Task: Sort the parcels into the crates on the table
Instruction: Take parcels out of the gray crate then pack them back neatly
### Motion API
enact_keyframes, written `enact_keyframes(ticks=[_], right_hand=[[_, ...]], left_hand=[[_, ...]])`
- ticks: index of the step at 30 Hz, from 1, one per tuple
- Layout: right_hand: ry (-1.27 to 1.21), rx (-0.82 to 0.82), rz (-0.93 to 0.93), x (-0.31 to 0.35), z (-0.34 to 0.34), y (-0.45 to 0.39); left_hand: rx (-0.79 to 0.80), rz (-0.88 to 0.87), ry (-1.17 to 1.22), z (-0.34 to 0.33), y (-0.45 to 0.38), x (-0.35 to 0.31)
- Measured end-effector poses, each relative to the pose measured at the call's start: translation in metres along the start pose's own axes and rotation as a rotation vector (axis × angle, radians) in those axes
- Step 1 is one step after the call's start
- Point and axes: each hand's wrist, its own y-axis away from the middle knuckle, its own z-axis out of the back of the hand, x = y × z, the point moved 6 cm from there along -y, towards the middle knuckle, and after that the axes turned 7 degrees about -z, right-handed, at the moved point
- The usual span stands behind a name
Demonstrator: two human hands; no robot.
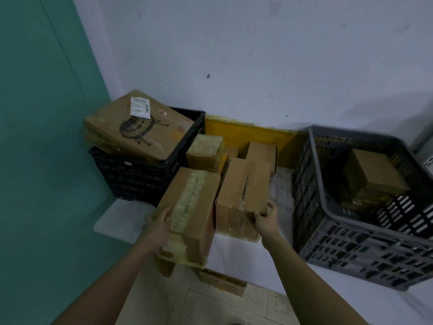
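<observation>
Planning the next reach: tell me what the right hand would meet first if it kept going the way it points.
The right hand already grips the middle box; straight on lies that box itself, probably the smaller box behind it next.

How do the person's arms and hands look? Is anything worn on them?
Both forearms are bare as far as the picture shows: no sleeves, gloves, watch or rings can be seen on the left hand or the right hand. The dim light hides finer marks.
</observation>
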Motion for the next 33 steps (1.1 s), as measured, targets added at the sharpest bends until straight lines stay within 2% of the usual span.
enact_keyframes(ticks=[3, 6, 9, 13, 17, 20, 23, 29, 33], right_hand=[[0.066, 0.014, -0.009, 0.002, 0.007, 0.005], [0.141, -0.023, -0.028, 0.004, 0.017, 0.013], [0.238, -0.045, 0.01, 0.004, 0.029, 0.025], [0.405, 0.016, 0.062, 0.003, 0.035, 0.047], [0.505, 0.053, 0.172, 0.023, 0.043, 0.077], [0.543, 0.113, 0.255, 0.051, 0.052, 0.104], [0.552, 0.122, 0.336, 0.083, 0.07, 0.126], [0.559, -0.029, 0.391, 0.129, 0.13, 0.126], [0.423, -0.088, 0.361, 0.139, 0.182, 0.102]], left_hand=[[0.019, 0.004, -0.18, -0.001, 0.007, -0.006], [-0.052, 0.016, -0.397, 0.009, 0.011, -0.018], [-0.016, -0.151, -0.802, 0.011, 0.012, -0.038], [0.031, -0.194, -1.045, 0.014, 0.012, -0.063], [-0.044, -0.355, -0.93, 0.02, 0.019, -0.115], [-0.096, -0.584, -0.714, 0.024, 0.031, -0.165], [-0.161, -0.779, -0.675, 0.025, 0.042, -0.215], [-0.085, -0.89, -0.439, -0.001, 0.049, -0.291], [0.031, -0.916, -0.274, -0.033, 0.038, -0.332]])
